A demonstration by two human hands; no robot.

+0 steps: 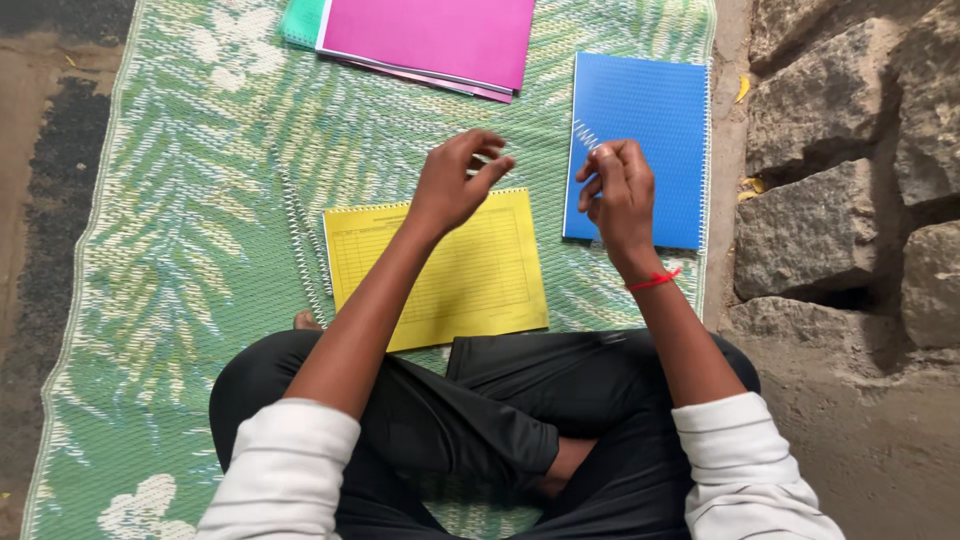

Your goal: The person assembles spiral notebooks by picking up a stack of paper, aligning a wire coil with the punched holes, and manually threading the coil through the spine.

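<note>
Head view, looking down past crossed legs onto a green woven mat (pixel 200 250).

Right hand (pixel 620 195) raised above the mat, fingers curled tight and pinched on one end of a short white coil (pixel 585 135), which pokes up and to the left over the blue notebook (pixel 650 120). Left hand (pixel 450 185) lifted at about the same height, thumb and fingertips drawn close together; something thin and pale perhaps between them, but too small to tell whether anything is really gripped. Hands near each other, not touching, with a gap of bare mat showing between.

Below the left wrist, flat on the mat: a yellow printed pad (pixel 470 280), with what looks like a row of tiny holes along its top edge and no coil through it as far as can be seen. Blue notebook just right of it, closed, with white wire binding already running down its right edge. Judged from that: 1 book bound, 1 pad still loose.

Just left of the yellow pad, 2 or so long white coils (pixel 303 245) lying spare and untouched. At the far end of the mat, pink folders (pixel 430 35) stacked over a green one (pixel 300 20), well apart from both hands. Rough stone wall (pixel 850 150) at the right.
</note>
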